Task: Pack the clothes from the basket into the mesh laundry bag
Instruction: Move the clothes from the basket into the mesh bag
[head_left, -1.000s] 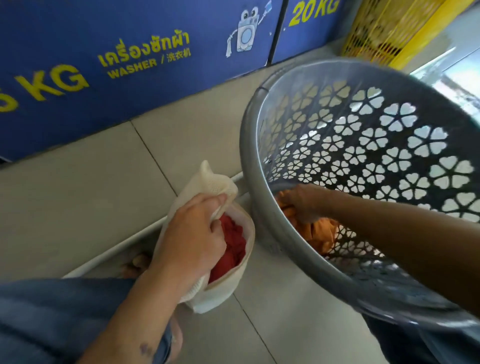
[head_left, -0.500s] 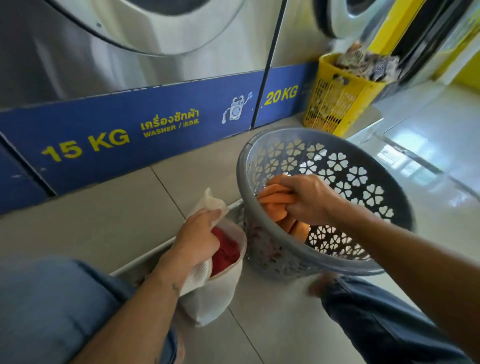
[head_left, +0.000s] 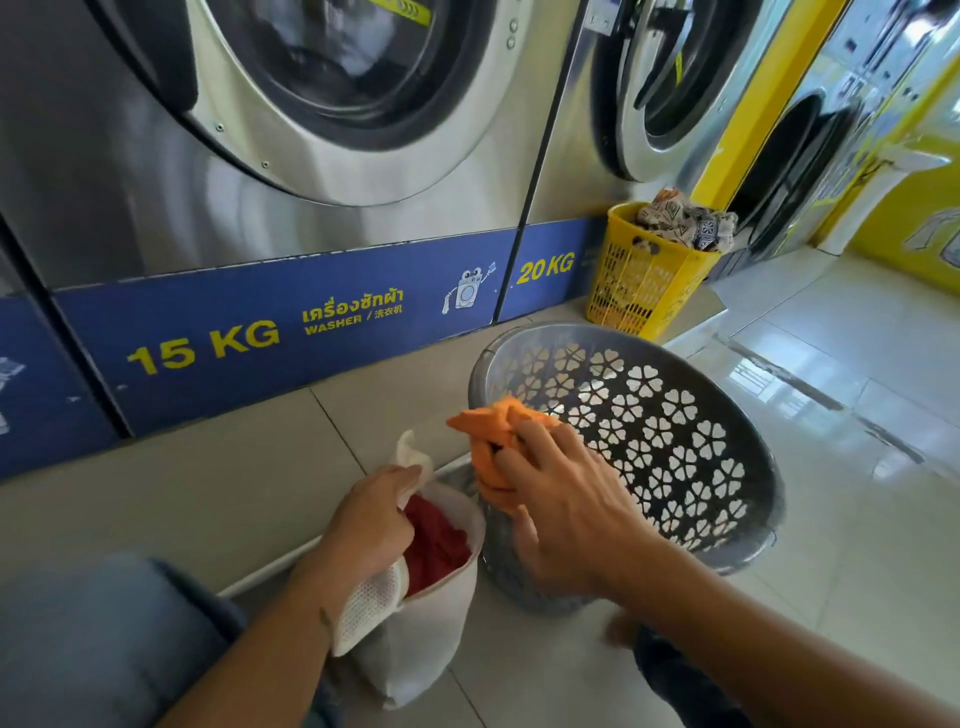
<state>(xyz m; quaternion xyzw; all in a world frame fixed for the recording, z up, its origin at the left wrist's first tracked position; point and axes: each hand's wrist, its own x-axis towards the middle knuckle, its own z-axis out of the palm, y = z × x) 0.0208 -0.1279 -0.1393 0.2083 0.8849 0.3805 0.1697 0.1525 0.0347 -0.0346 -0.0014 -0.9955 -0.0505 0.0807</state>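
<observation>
The left hand (head_left: 371, 525) grips the rim of the mesh bag (head_left: 415, 639), fingers curled round a fold of it, probably so the mouth stands wide. A red garment (head_left: 436, 545) lies inside, just below those fingers. The right hand (head_left: 566, 519) has its fingers closed round a bunched orange cloth (head_left: 493, 441), held above the near rim of the basket (head_left: 613, 332) and just beside the bag's mouth, well placed for dropping in.

A yellow basket (head_left: 644, 275) of patterned cloth stands beside steel washers (head_left: 291, 130).
</observation>
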